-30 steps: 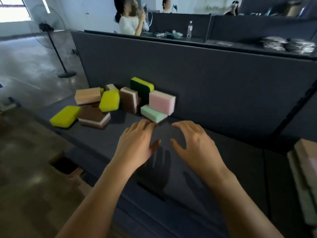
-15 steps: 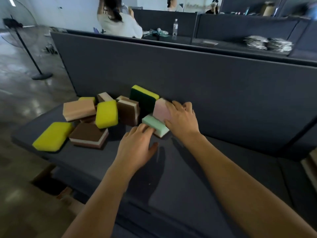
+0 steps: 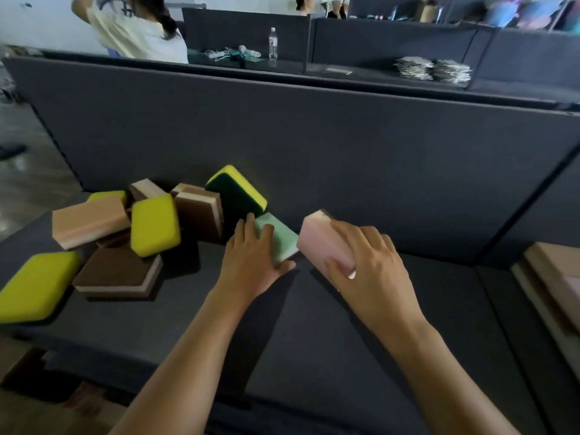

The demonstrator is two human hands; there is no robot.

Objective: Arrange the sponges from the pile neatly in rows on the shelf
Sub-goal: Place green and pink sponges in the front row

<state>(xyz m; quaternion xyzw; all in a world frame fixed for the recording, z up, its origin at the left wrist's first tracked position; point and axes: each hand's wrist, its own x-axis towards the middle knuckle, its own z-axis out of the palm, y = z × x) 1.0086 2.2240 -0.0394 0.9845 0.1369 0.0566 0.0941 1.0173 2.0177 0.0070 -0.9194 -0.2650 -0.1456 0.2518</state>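
Note:
A pile of sponges lies at the left of the dark grey shelf (image 3: 314, 340). My right hand (image 3: 367, 265) grips a pink sponge (image 3: 320, 243), lifted clear of the pile and tilted. My left hand (image 3: 251, 262) grips a mint-green sponge (image 3: 279, 237) lying flat, thumb under its near edge. Behind it a green-and-yellow sponge (image 3: 235, 196) leans on the back panel. Further left are brown-and-cream sponges (image 3: 201, 211), a yellow sponge (image 3: 153, 226), a tan sponge (image 3: 89, 222), a flat brown sponge (image 3: 117, 273) and a yellow one (image 3: 34, 285) at the shelf's left edge.
A tall dark grey back panel (image 3: 345, 146) closes the shelf behind. Stacked tan and pink sponges (image 3: 555, 277) stand at the right edge. A person (image 3: 138, 29) works beyond the panel, where a bottle (image 3: 273, 45) stands. Floor lies to the left.
My right hand has taken the pink sponge off the pile and drawn it right and toward me. My left hand has moved forward onto the mint-green sponge.

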